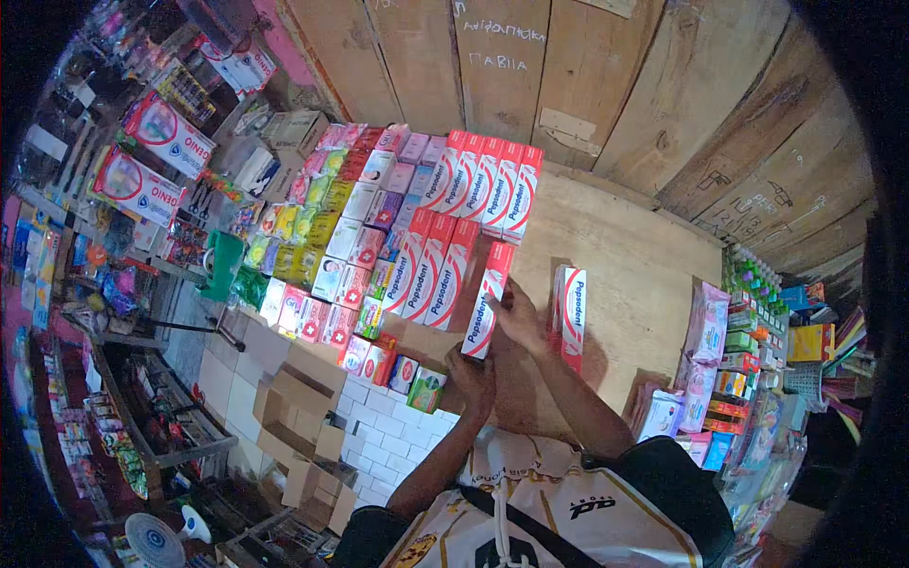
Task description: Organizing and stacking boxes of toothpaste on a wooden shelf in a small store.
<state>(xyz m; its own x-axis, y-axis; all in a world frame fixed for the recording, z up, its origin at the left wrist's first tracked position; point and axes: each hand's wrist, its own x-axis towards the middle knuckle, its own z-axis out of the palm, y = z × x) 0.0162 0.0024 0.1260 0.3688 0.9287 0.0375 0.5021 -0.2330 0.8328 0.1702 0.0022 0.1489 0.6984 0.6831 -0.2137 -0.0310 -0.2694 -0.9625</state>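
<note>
A red and white Pepsodent toothpaste box (pixel 483 312) is held between my two hands. My left hand (pixel 471 380) grips its near end, and my right hand (pixel 518 317) holds its right side around the middle. Just left of it, a row of several Pepsodent boxes (pixel 430 273) lies side by side. Behind that, a second row of the same boxes (pixel 497 181) stretches towards the plank wall. Off to the right of my right hand, another Pepsodent box (pixel 574 312) sits on the wooden shelf top (pixel 618 248), apparently on top of more boxes.
Rows of soap boxes (pixel 351 241) fill the left part of the shelf top. Wipes packs (pixel 699 383) and small bottles (pixel 753 284) stand at the right. A plank wall (pixel 497 71) rises behind. Open cardboard boxes (pixel 295 419) lie at the lower left.
</note>
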